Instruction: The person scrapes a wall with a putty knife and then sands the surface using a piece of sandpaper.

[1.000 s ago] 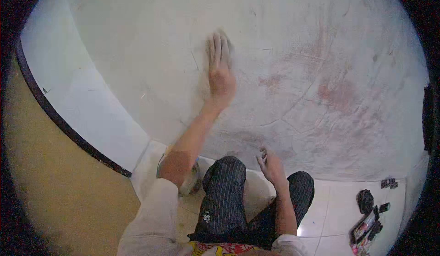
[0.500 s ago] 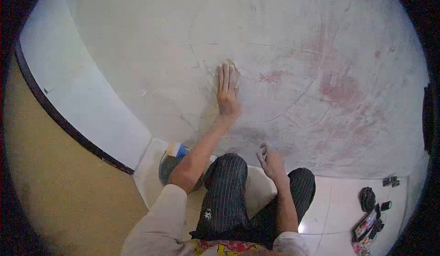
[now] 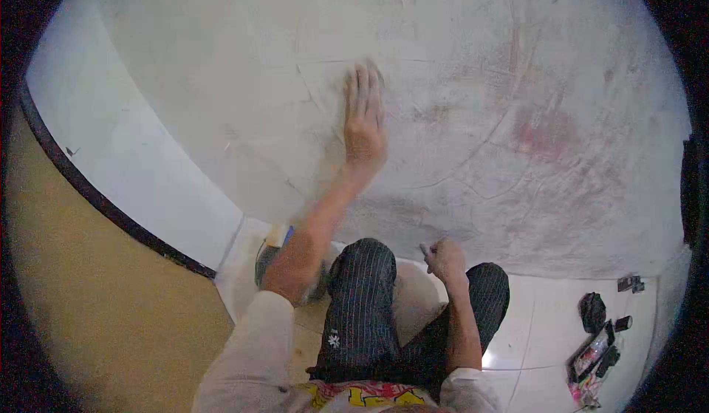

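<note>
My left hand [image 3: 364, 117] presses against the pale wall [image 3: 244, 51], its fingers stretched upward over a thin piece that looks like sandpaper [image 3: 382, 75]; most of that piece is hidden under the fingers. The fingertips look whitened with dust. Lower down, my right hand [image 3: 445, 258] hovers near my knee with its fingers curled in and one dusty digit sticking out; I see nothing in it. Around the left hand the wall carries thin curved lines, and a reddish patch [image 3: 546, 134] stains it to the right.
Beside my left knee stands a dark bucket [image 3: 266, 264], partly behind my forearm, with a pale and blue item at its rim. Black items [image 3: 593, 312] and a printed packet [image 3: 593, 354] lie on the white floor tiles at right. A dark strip [image 3: 103, 205] edges the white surface at left.
My left hand has slid upward along the wall. My right hand has curled its fingers in more and turned slightly, staying near the knee.
</note>
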`<action>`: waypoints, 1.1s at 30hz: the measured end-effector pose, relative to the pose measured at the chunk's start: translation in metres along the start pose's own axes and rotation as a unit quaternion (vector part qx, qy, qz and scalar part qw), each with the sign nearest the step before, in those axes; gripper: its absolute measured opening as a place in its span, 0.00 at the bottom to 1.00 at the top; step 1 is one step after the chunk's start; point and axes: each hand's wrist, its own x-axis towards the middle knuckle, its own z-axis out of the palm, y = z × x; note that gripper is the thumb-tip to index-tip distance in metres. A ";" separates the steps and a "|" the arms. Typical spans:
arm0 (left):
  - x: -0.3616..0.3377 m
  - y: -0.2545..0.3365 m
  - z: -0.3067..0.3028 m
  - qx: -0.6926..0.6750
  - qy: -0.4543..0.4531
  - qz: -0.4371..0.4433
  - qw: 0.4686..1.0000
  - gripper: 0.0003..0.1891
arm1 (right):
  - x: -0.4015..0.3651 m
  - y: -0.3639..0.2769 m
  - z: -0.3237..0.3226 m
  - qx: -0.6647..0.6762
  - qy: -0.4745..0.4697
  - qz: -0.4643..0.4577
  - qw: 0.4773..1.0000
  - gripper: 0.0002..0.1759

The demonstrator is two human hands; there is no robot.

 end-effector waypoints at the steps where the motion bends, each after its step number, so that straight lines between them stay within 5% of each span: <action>1: -0.022 -0.006 0.007 -0.004 -0.021 0.018 1.000 0.25 | 0.007 0.012 0.011 0.000 0.004 -0.002 1.000 0.29; 2: -0.019 -0.007 0.006 -0.004 -0.018 0.018 1.000 0.25 | 0.019 0.035 0.034 -0.145 0.205 -0.151 0.956 0.30; 3: -0.014 -0.009 0.005 -0.007 -0.017 0.003 1.000 0.26 | 0.027 0.049 0.044 -0.277 0.389 -0.287 0.830 0.31; 4: -0.001 -0.009 0.000 -0.011 -0.016 -0.011 1.000 0.27 | 0.021 0.042 0.034 -0.279 0.393 -0.288 0.827 0.31; 6: 0.057 -0.010 -0.007 -0.006 0.043 -0.009 0.999 0.27 | 0.005 0.032 0.022 -0.143 0.111 -0.189 0.965 0.32; 9: 0.137 -0.006 -0.029 0.008 0.067 0.004 0.998 0.26 | 0.003 0.032 0.024 -0.033 0.071 -0.145 0.986 0.34; 12: 0.145 -0.003 -0.032 0.001 0.076 -0.029 0.997 0.26 | 0.011 0.031 0.028 -0.052 0.077 -0.159 0.983 0.33; 15: 0.059 -0.001 -0.003 -0.056 0.064 -0.022 0.996 0.26 | 0.001 0.022 0.021 -0.064 0.052 -0.128 0.988 0.34; 18: -0.056 -0.008 0.020 -0.018 -0.064 -0.025 0.997 0.26 | 0.007 0.031 0.025 -0.088 0.056 -0.138 0.985 0.35; 23: 0.025 0.001 0.001 -0.012 0.016 -0.067 0.998 0.26 | 0.006 0.034 0.028 -0.075 0.095 -0.153 0.981 0.39; 27: 0.147 -0.023 -0.019 0.009 0.128 0.051 0.990 0.26 | 0.014 0.038 0.035 -0.066 0.113 -0.181 0.975 0.43; 30: 0.138 -0.016 -0.022 -0.011 0.129 0.025 0.991 0.24 | 0.015 0.033 0.033 -0.069 0.074 -0.154 0.983 0.43; 33: 0.049 -0.004 -0.002 -0.039 0.066 -0.011 0.997 0.24 | 0.015 0.031 0.035 -0.077 0.084 -0.167 0.979 0.42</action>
